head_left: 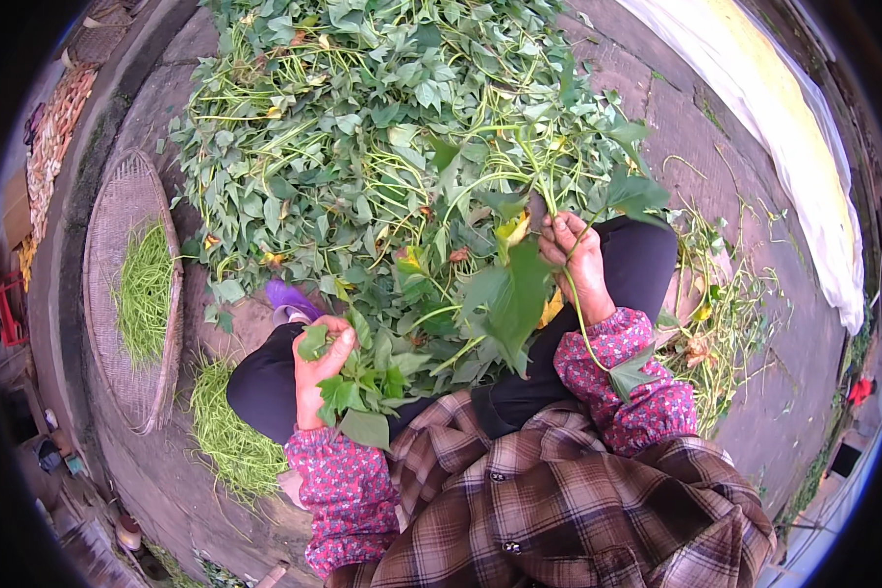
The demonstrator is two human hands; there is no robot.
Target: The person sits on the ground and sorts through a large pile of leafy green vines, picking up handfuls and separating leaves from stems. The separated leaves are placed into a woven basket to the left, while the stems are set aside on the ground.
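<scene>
My right hand (575,257) grips a leafy green vine (551,196) by its stem. Large leaves (521,299) hang from the vine beside the hand, and a thin stalk trails over my sleeve. Closed around a small bunch of green leaves (343,394), my left hand (321,372) is near my left knee. A big heap of cut leafy vines (362,127), with some yellowed leaves in it, spreads from my lap far out ahead. Beyond the left knee lies a pile of stripped green stems (233,426).
On the left, a shallow woven basket (107,284) holds more green stems (145,294). Scattered vine scraps (720,314) lie on the concrete ground (784,392) to my right. A white sheet (755,108) stretches along the far right. A purple shoe (292,300) shows beside the heap.
</scene>
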